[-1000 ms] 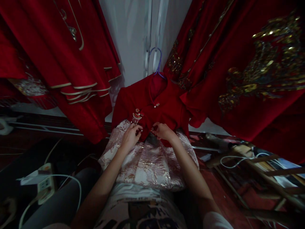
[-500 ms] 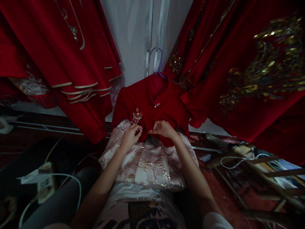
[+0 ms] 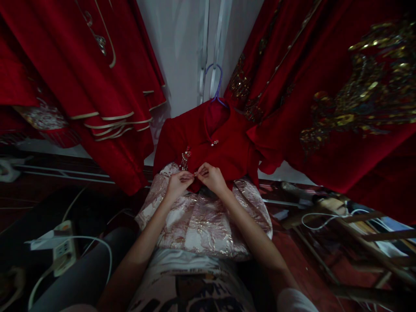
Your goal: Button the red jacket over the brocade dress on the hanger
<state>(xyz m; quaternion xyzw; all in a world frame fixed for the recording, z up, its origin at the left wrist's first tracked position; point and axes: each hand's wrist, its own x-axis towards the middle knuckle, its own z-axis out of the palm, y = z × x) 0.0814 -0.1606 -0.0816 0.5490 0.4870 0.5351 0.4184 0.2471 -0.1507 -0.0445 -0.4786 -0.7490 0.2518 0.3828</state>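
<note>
A small red jacket (image 3: pixel 227 149) hangs on a purple hanger (image 3: pixel 215 82) over a pale pink and gold brocade skirt (image 3: pixel 201 221). My left hand (image 3: pixel 177 184) and my right hand (image 3: pixel 211 177) meet at the jacket's lower front edge. Both pinch the red cloth, fingertips almost touching around a small pearl fastening (image 3: pixel 195 174). A beaded tassel brooch (image 3: pixel 185 158) dangles just above my left hand. Another pearl button (image 3: pixel 214 142) sits near the collar.
Large red embroidered garments hang at left (image 3: pixel 97 86) and right (image 3: pixel 341 108). A white power strip with cable (image 3: pixel 63 251) lies at lower left. Wooden bars and white cords (image 3: pixel 351 221) clutter the lower right. A pale wall (image 3: pixel 185 52) is behind.
My right hand moved left along the jacket hem to meet my left hand. The two front edges of the jacket came together. The brooch swung slightly.
</note>
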